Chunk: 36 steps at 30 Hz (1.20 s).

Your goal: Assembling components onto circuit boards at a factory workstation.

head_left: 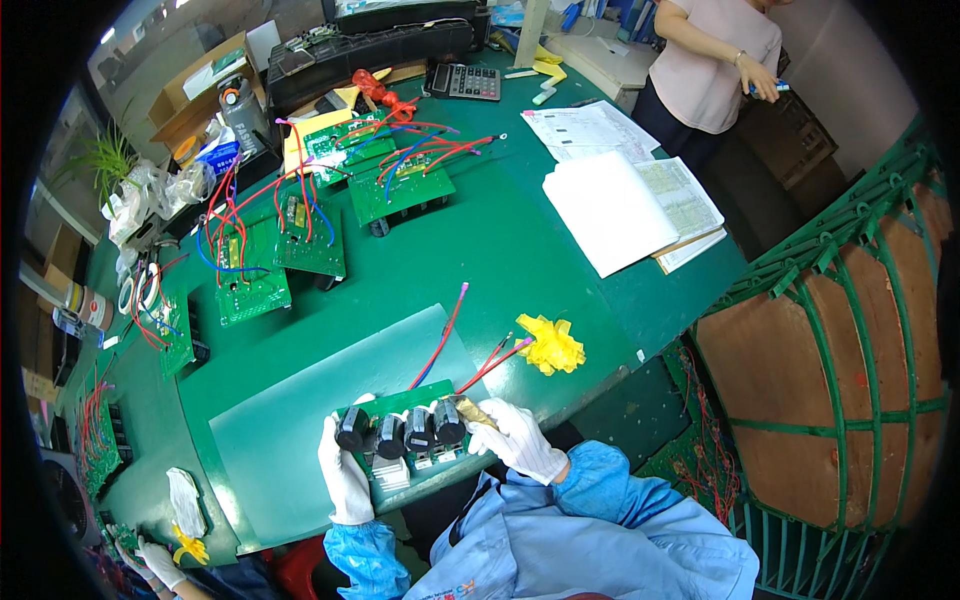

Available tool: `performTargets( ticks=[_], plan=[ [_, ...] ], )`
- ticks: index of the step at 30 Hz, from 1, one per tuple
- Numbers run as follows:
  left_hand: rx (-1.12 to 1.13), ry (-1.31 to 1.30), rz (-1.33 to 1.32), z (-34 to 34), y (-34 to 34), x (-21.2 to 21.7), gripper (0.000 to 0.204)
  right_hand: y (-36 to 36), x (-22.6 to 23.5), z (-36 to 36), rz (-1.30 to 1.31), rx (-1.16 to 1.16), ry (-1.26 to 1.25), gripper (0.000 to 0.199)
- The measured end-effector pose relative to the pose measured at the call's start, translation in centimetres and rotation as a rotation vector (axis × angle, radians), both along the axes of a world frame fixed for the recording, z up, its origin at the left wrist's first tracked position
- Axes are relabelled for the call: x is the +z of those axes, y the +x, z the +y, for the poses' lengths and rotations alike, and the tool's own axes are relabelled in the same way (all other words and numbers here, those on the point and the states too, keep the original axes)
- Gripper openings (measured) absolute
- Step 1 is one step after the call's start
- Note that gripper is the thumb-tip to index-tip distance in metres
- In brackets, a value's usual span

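A green circuit board with several black cylindrical capacitors and white finned parts lies tilted near the table's front edge. Red and blue wires run from its far side. My left hand, in a white glove, grips the board's left end, thumb and fingers closed at the edge. My right hand, also gloved, is closed round a short tan-brown piece at the board's right end; its kind is unclear. Just beyond that hand sits a crumpled yellow bundle.
Several wired circuit boards stand across the table's far left. Papers and a calculator lie farther back. Another person stands at the far right. A co-worker's gloved hand shows at lower left. A green metal rack is at right.
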<state>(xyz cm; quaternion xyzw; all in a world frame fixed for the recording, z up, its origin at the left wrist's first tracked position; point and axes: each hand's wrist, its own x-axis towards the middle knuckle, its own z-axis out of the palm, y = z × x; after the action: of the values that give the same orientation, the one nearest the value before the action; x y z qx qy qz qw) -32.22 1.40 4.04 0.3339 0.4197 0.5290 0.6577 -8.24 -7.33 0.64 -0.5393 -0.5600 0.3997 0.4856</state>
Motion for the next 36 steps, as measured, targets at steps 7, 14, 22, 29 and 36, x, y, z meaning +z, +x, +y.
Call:
performTargets(
  ticks=[7,14,22,29,36],
  plan=[
    [-0.065,-0.047,0.003,0.7,0.2,0.5,0.036,-0.5,-0.2,-0.2,0.152,-0.057,-0.165,0.027],
    [0.033,-0.042,0.010,0.9,-1.4,-4.0,0.040,-0.2,1.8,-1.2,0.212,-0.150,-0.370,0.023],
    [0.082,0.038,0.167,0.3,-2.2,-5.2,0.038,2.0,3.9,-2.7,-0.352,-0.049,-0.053,0.031],
    [0.029,-0.032,0.117,0.4,-2.1,-4.8,0.040,1.5,3.5,-3.1,-0.664,0.010,0.123,0.035],
    [0.033,-0.045,0.086,0.5,-2.1,-4.9,0.041,1.7,3.1,-2.9,-0.900,0.070,0.256,0.036]
  ],
)
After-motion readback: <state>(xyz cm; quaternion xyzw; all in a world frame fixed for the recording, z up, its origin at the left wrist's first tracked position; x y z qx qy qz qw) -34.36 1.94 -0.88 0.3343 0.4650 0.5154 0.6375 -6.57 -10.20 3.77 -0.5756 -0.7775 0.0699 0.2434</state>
